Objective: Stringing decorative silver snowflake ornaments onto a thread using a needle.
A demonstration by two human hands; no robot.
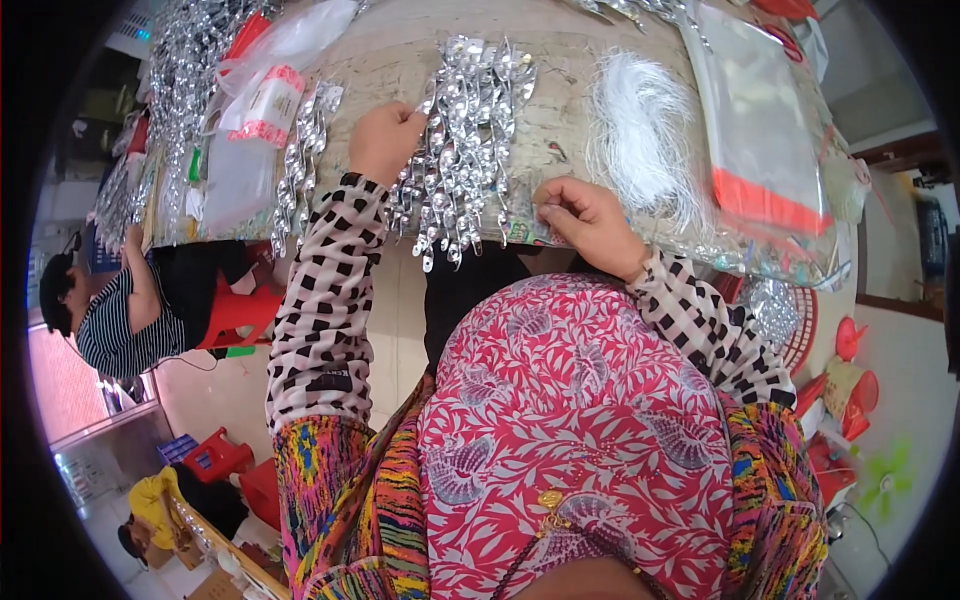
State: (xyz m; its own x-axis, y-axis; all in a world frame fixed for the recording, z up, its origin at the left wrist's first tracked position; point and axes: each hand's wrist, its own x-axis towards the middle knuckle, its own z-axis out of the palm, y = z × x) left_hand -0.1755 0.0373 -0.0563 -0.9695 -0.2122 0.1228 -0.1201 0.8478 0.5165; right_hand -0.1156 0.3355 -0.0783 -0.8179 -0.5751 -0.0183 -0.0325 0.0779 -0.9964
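A bundle of shiny silver twisted strands [468,130] lies on the worktable, its lower ends hanging over the near edge. At its upper left side, my left hand [385,142] is closed, thumb and finger pinching the outermost strand. My right hand [592,222] is to the right of the bundle at the table's near edge, thumb and fingertips pressed together. Whatever lies between those fingertips is too small to make out. A smaller group of silver strands [303,150] lies left of my left hand.
A hank of white thread [642,130] and clear plastic bags with a red band [765,130] lie to the right. Left are more plastic bags [240,185], a pink-and-white packet [272,103] and a large silver heap [185,70]. Another person in stripes [130,320] sits at the left.
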